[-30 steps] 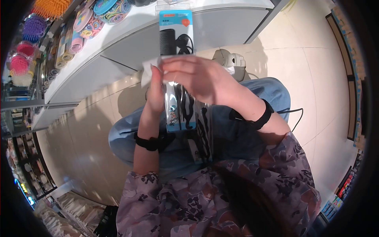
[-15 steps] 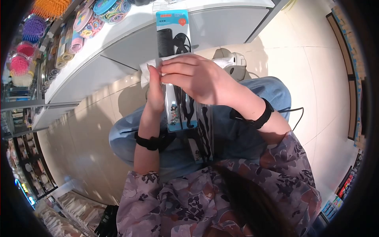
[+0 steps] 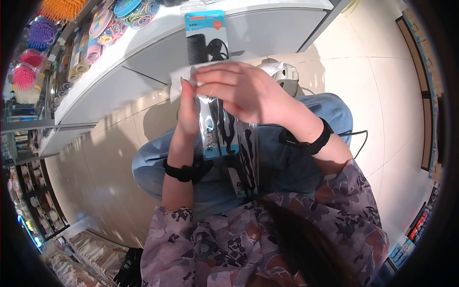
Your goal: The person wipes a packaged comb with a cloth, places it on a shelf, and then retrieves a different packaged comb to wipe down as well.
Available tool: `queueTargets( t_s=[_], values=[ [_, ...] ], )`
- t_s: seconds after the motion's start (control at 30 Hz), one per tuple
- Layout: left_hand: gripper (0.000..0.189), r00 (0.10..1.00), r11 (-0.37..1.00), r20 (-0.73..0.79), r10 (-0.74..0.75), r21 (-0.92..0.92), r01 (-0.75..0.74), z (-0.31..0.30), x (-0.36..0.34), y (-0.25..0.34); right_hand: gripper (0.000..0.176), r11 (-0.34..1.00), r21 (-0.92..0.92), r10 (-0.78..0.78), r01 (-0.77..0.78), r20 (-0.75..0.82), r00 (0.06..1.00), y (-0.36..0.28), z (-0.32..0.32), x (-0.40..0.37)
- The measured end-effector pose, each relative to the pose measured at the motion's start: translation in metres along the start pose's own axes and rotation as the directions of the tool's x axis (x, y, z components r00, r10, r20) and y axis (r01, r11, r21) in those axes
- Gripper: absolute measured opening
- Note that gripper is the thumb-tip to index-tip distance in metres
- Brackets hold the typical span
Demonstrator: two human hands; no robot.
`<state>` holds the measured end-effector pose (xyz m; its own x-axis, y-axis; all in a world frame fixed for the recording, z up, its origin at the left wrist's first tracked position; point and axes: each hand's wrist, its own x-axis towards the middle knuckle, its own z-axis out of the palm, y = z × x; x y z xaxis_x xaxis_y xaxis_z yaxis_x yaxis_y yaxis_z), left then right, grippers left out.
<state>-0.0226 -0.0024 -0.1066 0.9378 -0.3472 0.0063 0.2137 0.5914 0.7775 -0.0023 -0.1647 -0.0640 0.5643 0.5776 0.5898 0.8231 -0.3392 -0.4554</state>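
My left hand (image 3: pixel 187 112) grips the left edge of a blue-carded hair accessory pack (image 3: pixel 206 40) holding a black comb and black hair tools behind clear plastic. My right hand (image 3: pixel 241 91) presses a white cloth (image 3: pixel 180 76) against the front of the pack, fingers curled over it. A second clear pack of black hair clips (image 3: pixel 246 158) hangs behind the first, lower down, over my lap. Both wrists wear black bands.
A white curved display counter (image 3: pixel 158 43) runs across the top left, carrying jars of coloured hair ties (image 3: pixel 136 9) and bright brushes (image 3: pixel 38 33). A white-grey device (image 3: pixel 284 74) lies on the tiled floor. Shelves of goods stand at lower left and far right.
The pack has shifted slightly left and up, and my right hand with the cloth has slid a little upward across its front.
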Motion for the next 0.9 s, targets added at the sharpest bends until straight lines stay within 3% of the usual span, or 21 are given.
queueTargets(
  t_s=[0.1, 0.2, 0.27, 0.4, 0.5, 0.53, 0.63, 0.7, 0.77, 0.9],
  values=[
    [0.058, 0.999, 0.998, -0.017, 0.041, 0.054, -0.040, -0.006, -0.001, -0.001, 0.031, 0.998, 0.058, -0.029, 0.027, 0.040, 0.999, 0.001, 0.002, -0.002],
    [0.056, 1.000, 1.000, -0.005, -0.005, -0.029, 0.004, -0.004, -0.003, -0.005, 0.031, 0.997, -0.074, -0.028, 0.025, -0.035, 0.999, 0.005, 0.000, 0.001],
    [0.068, 0.987, 0.983, 0.086, -0.137, 0.133, 0.125, 0.006, -0.003, -0.002, 0.035, 0.992, -0.103, 0.050, -0.071, -0.193, 0.980, 0.010, -0.005, 0.002],
    [0.072, 0.969, 0.975, 0.179, -0.170, 0.170, 0.140, 0.002, -0.002, -0.003, 0.036, 0.988, -0.121, 0.078, -0.097, -0.156, 0.985, 0.013, -0.012, 0.003],
    [0.069, 0.994, 0.995, -0.026, -0.102, -0.010, 0.102, 0.001, -0.003, -0.003, 0.035, 0.998, -0.062, 0.008, -0.013, -0.077, 0.997, 0.006, -0.005, 0.000],
    [0.065, 0.997, 0.996, -0.059, -0.041, 0.072, 0.045, 0.006, -0.002, 0.001, 0.035, 0.998, -0.057, 0.003, -0.003, -0.004, 1.000, 0.005, -0.002, 0.001],
    [0.059, 0.998, 0.999, -0.056, 0.036, -0.014, -0.037, 0.003, 0.001, 0.002, 0.034, 1.000, -0.015, -0.015, 0.016, 0.029, 0.999, 0.002, 0.001, 0.000],
    [0.061, 0.992, 0.996, -0.118, 0.039, 0.081, -0.029, 0.004, -0.001, 0.001, 0.034, 0.999, -0.032, -0.033, 0.034, 0.041, 0.999, 0.005, -0.006, 0.002],
    [0.067, 0.990, 0.994, 0.104, -0.093, 0.065, 0.086, -0.001, -0.001, 0.000, 0.034, 0.995, -0.081, 0.051, -0.063, -0.141, 0.989, 0.007, -0.009, 0.003],
    [0.071, 0.982, 0.992, 0.170, -0.084, 0.107, 0.066, 0.003, -0.001, 0.001, 0.036, 0.987, -0.138, 0.058, -0.083, -0.174, 0.983, 0.012, -0.014, 0.004]
  ],
)
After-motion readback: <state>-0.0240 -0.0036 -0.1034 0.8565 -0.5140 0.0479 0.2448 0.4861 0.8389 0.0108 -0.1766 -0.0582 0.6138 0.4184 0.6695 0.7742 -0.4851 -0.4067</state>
